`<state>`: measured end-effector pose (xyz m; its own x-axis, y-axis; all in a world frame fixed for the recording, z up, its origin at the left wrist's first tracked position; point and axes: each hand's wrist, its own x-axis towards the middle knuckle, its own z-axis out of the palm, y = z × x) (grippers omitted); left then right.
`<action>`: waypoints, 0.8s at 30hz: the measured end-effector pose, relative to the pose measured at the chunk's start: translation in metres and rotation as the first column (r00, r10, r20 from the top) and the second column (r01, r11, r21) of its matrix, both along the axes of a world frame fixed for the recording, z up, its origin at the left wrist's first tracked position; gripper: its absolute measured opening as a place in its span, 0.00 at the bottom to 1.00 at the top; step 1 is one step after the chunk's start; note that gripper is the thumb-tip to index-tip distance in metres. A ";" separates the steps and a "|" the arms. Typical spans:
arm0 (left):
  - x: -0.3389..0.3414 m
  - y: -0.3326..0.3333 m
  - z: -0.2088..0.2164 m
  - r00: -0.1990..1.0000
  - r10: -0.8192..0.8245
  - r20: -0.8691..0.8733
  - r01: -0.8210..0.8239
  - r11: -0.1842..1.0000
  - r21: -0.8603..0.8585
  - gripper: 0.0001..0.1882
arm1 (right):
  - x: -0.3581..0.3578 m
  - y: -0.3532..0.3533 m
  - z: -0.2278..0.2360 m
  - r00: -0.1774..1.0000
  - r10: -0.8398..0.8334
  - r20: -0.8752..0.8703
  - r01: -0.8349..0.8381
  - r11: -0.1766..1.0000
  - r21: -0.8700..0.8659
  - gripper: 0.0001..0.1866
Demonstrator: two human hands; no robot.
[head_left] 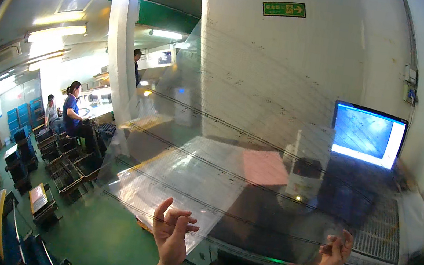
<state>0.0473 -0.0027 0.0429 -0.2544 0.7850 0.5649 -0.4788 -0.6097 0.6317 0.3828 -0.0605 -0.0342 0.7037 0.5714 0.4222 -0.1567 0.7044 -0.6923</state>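
A large transparent film (204, 185) is spread upright in front of me, with thin dark parallel lines and rows of tiny dark marks printed across it. My left hand (172, 232) has its fingers curled at the film's lower left part. At the lower right, my right hand (334, 253) pinches the film with bent fingers. The dark worktable (259, 223) shows through the film. On it lie a glossy clear sheet (185, 169) and a pink sheet of paper (265, 167). A pale cylindrical container (303, 187) stands to their right, seen blurred through the film.
A lit monitor (366, 133) stands at the back right, near a metal grille (381, 232) set in the tabletop. A pale wall (287, 62) rises behind. Leftward, a person in blue (72, 108) sits among dark racks (68, 172) on the green floor (99, 241); other people are farther off.
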 end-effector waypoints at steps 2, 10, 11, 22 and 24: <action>-0.001 0.001 -0.002 1.000 0.006 -0.012 -0.006 1.000 0.013 0.25 | 0.000 0.000 0.000 1.000 0.012 0.009 -0.012 1.000 0.010 0.15; 0.000 0.000 -0.010 0.999 0.008 -0.052 -0.003 0.996 0.093 0.25 | 0.004 0.003 -0.004 1.000 0.000 0.003 0.000 1.000 0.029 0.16; 0.001 0.000 -0.011 0.999 0.007 -0.052 -0.002 0.995 0.100 0.24 | 0.005 0.002 -0.003 1.000 -0.025 0.004 0.025 1.000 0.010 0.16; -0.005 -0.001 -0.017 0.996 0.047 -0.078 -0.034 0.987 0.158 0.24 | 0.005 0.007 -0.009 0.999 -0.038 0.027 0.035 0.996 0.076 0.16; -0.005 -0.001 -0.016 0.995 0.060 -0.084 -0.045 0.983 0.178 0.24 | 0.004 0.004 -0.005 0.999 0.010 -0.031 -0.007 0.996 0.090 0.16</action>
<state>0.0427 -0.0040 0.0264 -0.2355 0.6587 0.7146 -0.3903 -0.7375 0.5511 0.3870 -0.0562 -0.0392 0.7126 0.5385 0.4497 -0.1838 0.7619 -0.6210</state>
